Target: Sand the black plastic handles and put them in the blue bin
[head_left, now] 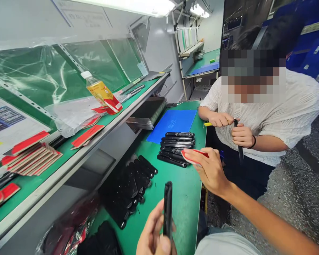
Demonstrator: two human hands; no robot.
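My left hand [154,233] is closed around a slim, long black plastic part [168,209], held upright close to the camera. Between the fingers and thumb of my right hand [211,171] is a flat red pad [192,156], raised over the table's right edge and apart from the black part. Just beyond my right hand, a row of similar glossy black parts [177,143] lies side by side. Further black parts [133,184] are heaped on the green table [175,191] left of my left hand.
A co-worker [257,117] at the right holds a black part and a yellow-ended tool. On the shelf [114,122] at the left are a tilted drink bottle [102,92] and stacked red pads [32,157]. A blue sheet [172,122] lies at the table's far end.
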